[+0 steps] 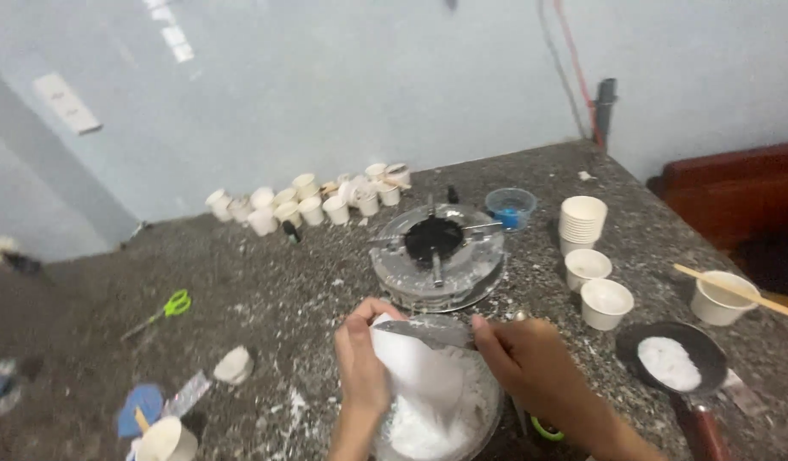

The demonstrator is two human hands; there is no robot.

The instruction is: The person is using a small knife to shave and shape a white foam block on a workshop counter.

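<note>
Both hands are working over a clear bowl [483, 401] of white powder sitting at the near edge of the speckled stone counter [274, 282]. Left hand [364, 363] is rising from the bottom edge, fingers curled shut around a white paper sheet [419, 371] that is hanging down into the bowl. Right hand [530, 363] is coming in from the lower right, wrist angled, fingers pinching the bowl's far rim beside the paper's top; how tight that grip is, cannot tell.

Just behind the bowl a small gas burner [436, 252] is standing mid-counter. To the right, a stack of paper cups [582, 220] and two single cups are sitting near the right edge, with a dark pan [671, 358] holding white powder close to the right wrist. A blue-tinted plastic cup [510, 207] is sitting behind the burner. A cluster of small cups [304, 205] is lining the far edge by the wall. Green scissors [167, 309] are lying well apart to the left, with open counter between them and the bowl.
</note>
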